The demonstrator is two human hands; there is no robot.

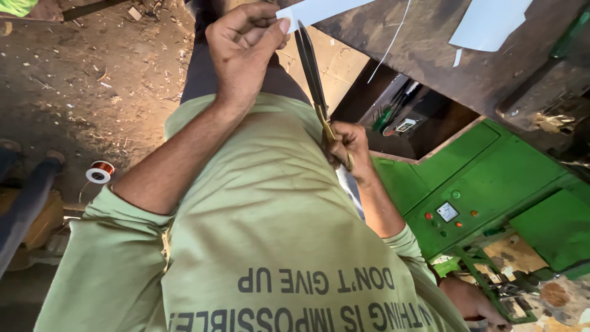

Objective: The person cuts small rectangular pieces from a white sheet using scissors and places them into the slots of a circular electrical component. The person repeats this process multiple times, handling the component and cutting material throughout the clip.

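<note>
My left hand (243, 52) is raised at the top centre and pinches the corner of a white sheet (319, 9) between thumb and fingers. Lower down in the middle, my right hand (347, 144) grips the brass-coloured handles of a pair of long dark scissors (310, 67). The blades point up towards the sheet's edge, right beside my left thumb. A thin white strip (390, 43) hangs from the sheet. My olive-green shirt (264, 233) fills the lower part of the view.
A dark worn tabletop (430, 49) carries another white sheet (488, 24). A green machine (491, 178) with buttons and a small meter stands on the right. Another person's hand (470, 301) rests near it. A copper wire spool (100, 172) lies on the dirt floor, with someone's leg (24, 190) at far left.
</note>
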